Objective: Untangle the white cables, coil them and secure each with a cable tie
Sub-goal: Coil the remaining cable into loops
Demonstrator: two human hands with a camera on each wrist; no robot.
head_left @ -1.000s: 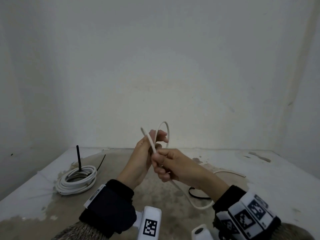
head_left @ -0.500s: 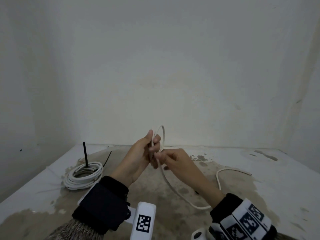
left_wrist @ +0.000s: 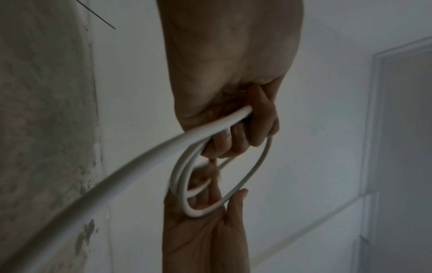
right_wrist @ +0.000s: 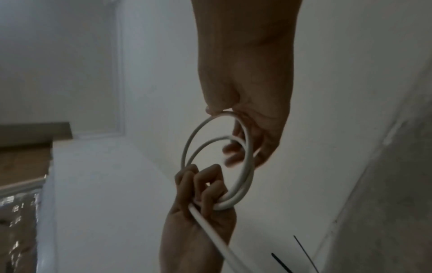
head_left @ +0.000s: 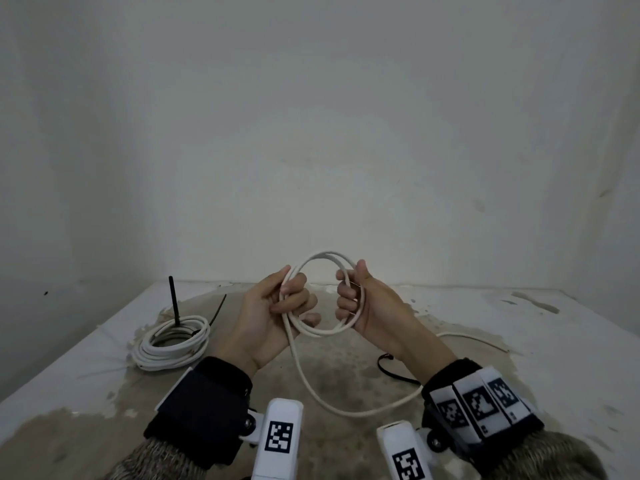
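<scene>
I hold a white cable [head_left: 322, 255] in the air over the table, wound into a small coil of about two turns. My left hand [head_left: 292, 292] grips the coil's left side with curled fingers. My right hand [head_left: 351, 289] grips its right side, thumb up. The cable's loose tail [head_left: 311, 386] hangs from my left hand, sags to the table and runs off behind my right wrist. In the left wrist view my left fingers [left_wrist: 245, 133] wrap the cable [left_wrist: 254, 170]. In the right wrist view the coil [right_wrist: 187, 147] spans both hands. A loose black cable tie [head_left: 389, 370] lies by my right forearm.
A second white cable [head_left: 173, 341] lies coiled at the table's left, with a black tie [head_left: 173, 299] standing up from it. The stained table [head_left: 346, 368] sits in a corner of white walls [head_left: 311, 133] at the back and both sides.
My hands have drawn apart. The single small loop pinched between them has grown into a wider two-turn coil held on both sides. More of the tail has been taken up.
</scene>
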